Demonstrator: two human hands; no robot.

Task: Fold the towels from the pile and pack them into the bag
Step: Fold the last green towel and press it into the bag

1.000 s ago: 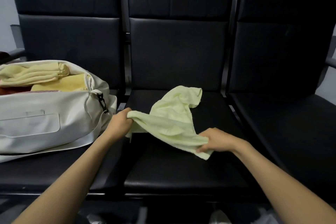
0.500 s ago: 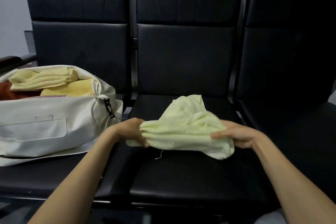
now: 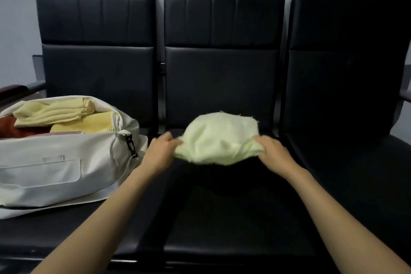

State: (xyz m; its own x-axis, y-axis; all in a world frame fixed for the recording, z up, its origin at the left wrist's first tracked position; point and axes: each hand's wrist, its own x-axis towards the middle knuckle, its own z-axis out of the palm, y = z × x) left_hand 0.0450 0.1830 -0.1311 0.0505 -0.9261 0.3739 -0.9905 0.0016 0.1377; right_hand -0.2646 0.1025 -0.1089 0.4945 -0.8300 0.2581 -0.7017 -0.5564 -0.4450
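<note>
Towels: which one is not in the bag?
The pale green towel, held between left hand and right hand above the middle seat; the yellow towels lie inside the white bag.

One camera is sitting on the person's head. It is looking forward and a bit down at a row of black seats (image 3: 222, 87), from close by. Both arms are showing from the bottom edge up. The left hand (image 3: 161, 151) and right hand (image 3: 272, 151) are showing near the middle, with the pale green towel (image 3: 219, 138) between them. The white bag (image 3: 55, 169) is being cut off by the left edge.
</note>
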